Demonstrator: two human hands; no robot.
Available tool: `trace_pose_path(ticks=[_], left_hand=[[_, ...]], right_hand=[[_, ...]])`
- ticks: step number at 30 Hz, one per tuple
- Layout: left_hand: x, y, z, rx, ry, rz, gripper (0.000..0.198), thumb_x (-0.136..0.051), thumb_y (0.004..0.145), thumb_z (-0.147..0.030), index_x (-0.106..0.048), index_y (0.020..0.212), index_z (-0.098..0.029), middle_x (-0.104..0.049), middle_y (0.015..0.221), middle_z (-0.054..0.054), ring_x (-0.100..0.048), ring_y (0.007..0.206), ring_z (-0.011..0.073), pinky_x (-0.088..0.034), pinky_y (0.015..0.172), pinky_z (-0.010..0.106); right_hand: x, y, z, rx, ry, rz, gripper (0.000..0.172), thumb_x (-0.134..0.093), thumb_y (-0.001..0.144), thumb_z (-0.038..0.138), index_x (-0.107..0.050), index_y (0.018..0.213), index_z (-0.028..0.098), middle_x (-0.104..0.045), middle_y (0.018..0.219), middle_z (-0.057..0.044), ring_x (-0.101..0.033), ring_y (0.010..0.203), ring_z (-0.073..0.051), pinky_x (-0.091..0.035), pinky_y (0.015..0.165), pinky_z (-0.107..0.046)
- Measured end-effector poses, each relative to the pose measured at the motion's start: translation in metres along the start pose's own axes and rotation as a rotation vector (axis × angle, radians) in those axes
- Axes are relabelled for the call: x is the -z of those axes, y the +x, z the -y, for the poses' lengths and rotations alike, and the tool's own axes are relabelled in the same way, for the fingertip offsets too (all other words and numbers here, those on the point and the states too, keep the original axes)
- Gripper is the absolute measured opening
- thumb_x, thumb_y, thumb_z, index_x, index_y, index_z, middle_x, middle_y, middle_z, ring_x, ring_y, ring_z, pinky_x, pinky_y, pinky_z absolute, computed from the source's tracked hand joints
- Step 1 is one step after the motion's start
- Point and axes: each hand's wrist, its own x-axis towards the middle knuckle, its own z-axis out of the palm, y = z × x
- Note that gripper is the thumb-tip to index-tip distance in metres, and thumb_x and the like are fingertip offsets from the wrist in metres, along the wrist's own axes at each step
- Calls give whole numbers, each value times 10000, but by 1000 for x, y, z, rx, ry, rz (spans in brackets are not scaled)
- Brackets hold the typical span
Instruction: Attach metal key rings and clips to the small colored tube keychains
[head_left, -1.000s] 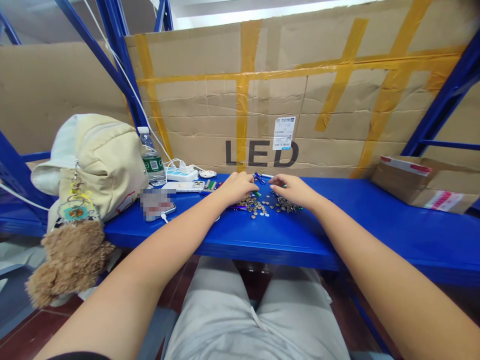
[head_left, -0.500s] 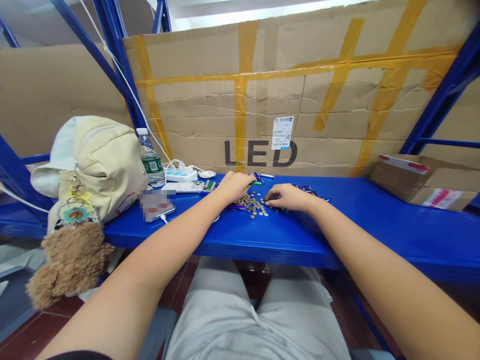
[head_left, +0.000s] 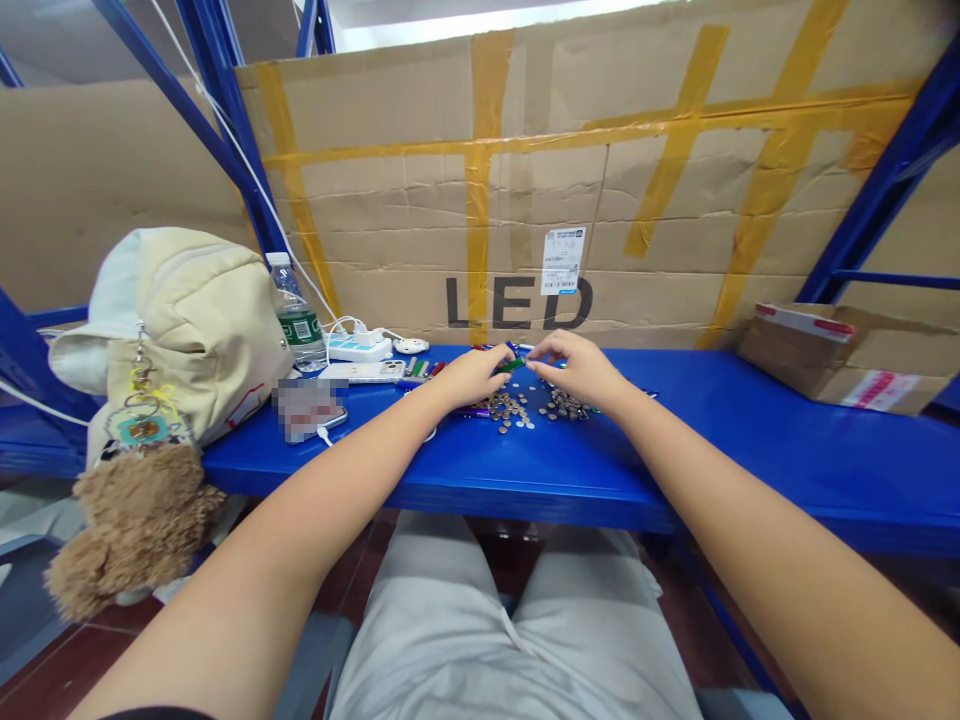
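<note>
Blue tabletop (head_left: 739, 405) below, our left hand (head_left: 476, 378) gripped a green piece (head_left: 511, 366); our right hand (head_left: 576, 370) hung close, grip unclear. Fingertip work seemingly needed steadiness next.

I see white glare above the cardboard (head_left: 375, 220), soft sheen on the blue tabletop (head_left: 720, 410), and wide-angle stretch along my forearms (head_left: 750, 540).

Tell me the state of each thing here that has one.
Left hand: holding small green piece.
Right hand: curled beside it, contact unclear.
Small round metallic discs: scattered loose.
Dark metallic pieces: heaped.
Clear green-labelled plastic bottle: upright, capped.
White plastic power strip: plug inserted.
Blurred rectangular phone: white cable attached.
Small brown cardboard box: looks open-topped.
</note>
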Motion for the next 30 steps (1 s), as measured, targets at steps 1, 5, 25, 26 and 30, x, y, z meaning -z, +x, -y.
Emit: trace_pose_path(ticks=[1,5,25,26,30], left_hand=[[0,0,-1,-1,-18,-1,312,-490,905,-294,-515,1197,-189,-671,1170,99,-635,1073,241,-490,898,358],[2,-2,-7,2,-47,-5,271,-500,906,-296,-504,1154,-189,-672,1159,106,-639,1063,246,-494,877,365],[3,-1,-1,80,-129,-17,272,-519,890,-239,-509,1154,-174,-634,1253,108,-585,1191,227,-470,976,356],[3,0,-1,72,-130,-14,276,-516,889,-230,-509,1160,-173,-630,1259,106,-583,1194,223,-467,983,353],[1,1,0,52,-133,-8,282,-517,889,-224,-512,1165,-169,-630,1261,104,-586,1191,221,-461,995,346]], right_hand=[[0,0,0,14,16,-13,140,-638,789,310,-696,820,186,-667,839,-60,-594,740,-172,-478,701,-314],[0,0,3,15,48,-6,170,-632,805,338,-703,844,188,-668,856,-62,-596,758,-174,-473,713,-319],[-12,2,3,-115,-189,458,184,-598,818,209,-746,925,196,-739,964,-51,-652,894,-206,-473,812,-292],[-14,3,2,-96,-187,490,189,-598,816,201,-748,931,206,-740,970,-41,-653,896,-203,-475,812,-288],[-18,5,-2,-66,-196,547,189,-588,811,173,-750,898,218,-744,976,-29,-659,887,-198,-481,803,-279]])
